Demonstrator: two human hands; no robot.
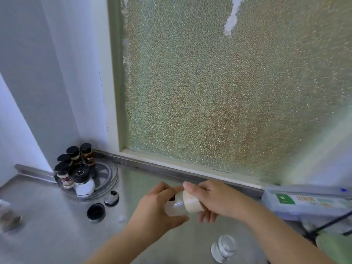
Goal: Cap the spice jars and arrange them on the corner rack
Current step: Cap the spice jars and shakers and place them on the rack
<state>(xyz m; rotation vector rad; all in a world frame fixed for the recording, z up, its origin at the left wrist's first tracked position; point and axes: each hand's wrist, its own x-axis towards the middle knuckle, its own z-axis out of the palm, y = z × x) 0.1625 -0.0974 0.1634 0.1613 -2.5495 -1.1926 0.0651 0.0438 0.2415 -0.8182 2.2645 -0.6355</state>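
Both hands hold one spice jar point(176, 206) sideways above the steel counter. My left hand point(158, 208) wraps its clear body. My right hand point(211, 199) grips its cream-coloured end point(191, 202). The round clear rack point(108, 178) stands in the corner at the left. On it are several black-capped jars point(73, 152) and a larger jar of white powder point(83, 180). A loose black cap point(96, 211) and a chrome-rimmed cap point(112, 198) lie on the counter in front of the rack.
A clear glass lid or jar point(224, 246) lies near the front edge on the right. A grey-blue box with a green label point(304, 202) sits at the right by the frosted window point(219, 92). A blurred object point(7, 216) is at the far left.
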